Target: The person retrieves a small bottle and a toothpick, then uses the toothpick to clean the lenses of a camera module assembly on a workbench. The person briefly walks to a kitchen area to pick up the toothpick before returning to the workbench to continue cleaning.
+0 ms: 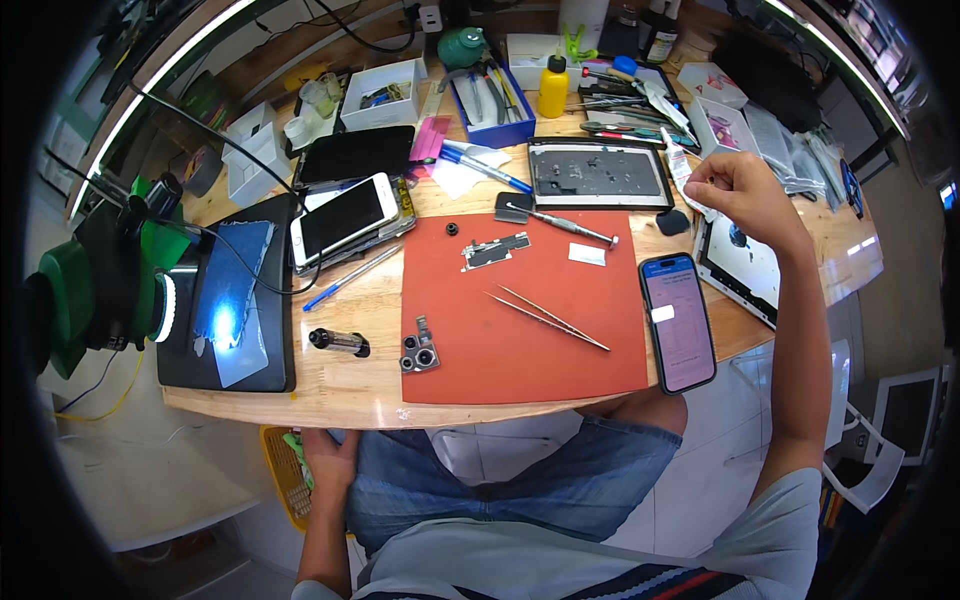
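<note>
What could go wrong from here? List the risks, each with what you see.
The lit phone lies at the table edge, so a nudge might tip it off.

The right hand is close beside the tube in a crowded corner, so it could knock something over.

The camera module lies loose by the mat's left edge, so a sleeve might sweep it away.

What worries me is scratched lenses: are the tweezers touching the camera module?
Apart. The head view shows bare orange mat between the tweezers and the camera module.
</note>
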Motion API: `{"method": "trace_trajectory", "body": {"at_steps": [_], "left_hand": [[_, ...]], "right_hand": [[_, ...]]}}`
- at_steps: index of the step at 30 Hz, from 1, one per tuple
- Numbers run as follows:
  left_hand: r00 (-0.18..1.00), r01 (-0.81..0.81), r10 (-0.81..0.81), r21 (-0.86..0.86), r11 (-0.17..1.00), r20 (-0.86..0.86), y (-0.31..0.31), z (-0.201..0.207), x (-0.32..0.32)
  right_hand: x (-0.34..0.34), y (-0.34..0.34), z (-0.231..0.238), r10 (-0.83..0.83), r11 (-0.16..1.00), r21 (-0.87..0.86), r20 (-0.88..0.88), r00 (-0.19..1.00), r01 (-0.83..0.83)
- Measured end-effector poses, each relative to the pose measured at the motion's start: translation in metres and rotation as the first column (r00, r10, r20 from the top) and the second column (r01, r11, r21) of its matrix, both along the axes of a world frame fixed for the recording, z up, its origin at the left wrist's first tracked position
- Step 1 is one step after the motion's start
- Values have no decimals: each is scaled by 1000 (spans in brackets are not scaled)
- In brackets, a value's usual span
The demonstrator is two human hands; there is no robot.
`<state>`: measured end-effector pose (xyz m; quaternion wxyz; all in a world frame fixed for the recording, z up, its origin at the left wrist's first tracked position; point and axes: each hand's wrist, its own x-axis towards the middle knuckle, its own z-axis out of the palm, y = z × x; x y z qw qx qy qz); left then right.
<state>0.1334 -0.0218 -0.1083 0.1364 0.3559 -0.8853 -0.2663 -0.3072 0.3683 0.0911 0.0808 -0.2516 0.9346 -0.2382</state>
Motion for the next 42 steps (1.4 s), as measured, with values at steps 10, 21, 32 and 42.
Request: {"method": "trace_trajectory", "body": {"at_steps": [10,21,32,42], "left_hand": [[1000,-4,4,6,1000,17,-3,1,3],[998,53,-55,32,998,44,-11,-4,3],[999,-25,26,32,999,-28,-16,-7,14],[999,4,-2,73,997,-34,-15,-1,10]], "right_hand": [[-14,-38,13,26,999,40,-34,999,-25],[-17,-159,24,328,942,-7,-213,920,-337],[-52,-233,-14,370,902,141,234,899,-407],[-52,-241,-8,305,853,355,257,917,-383]]}}
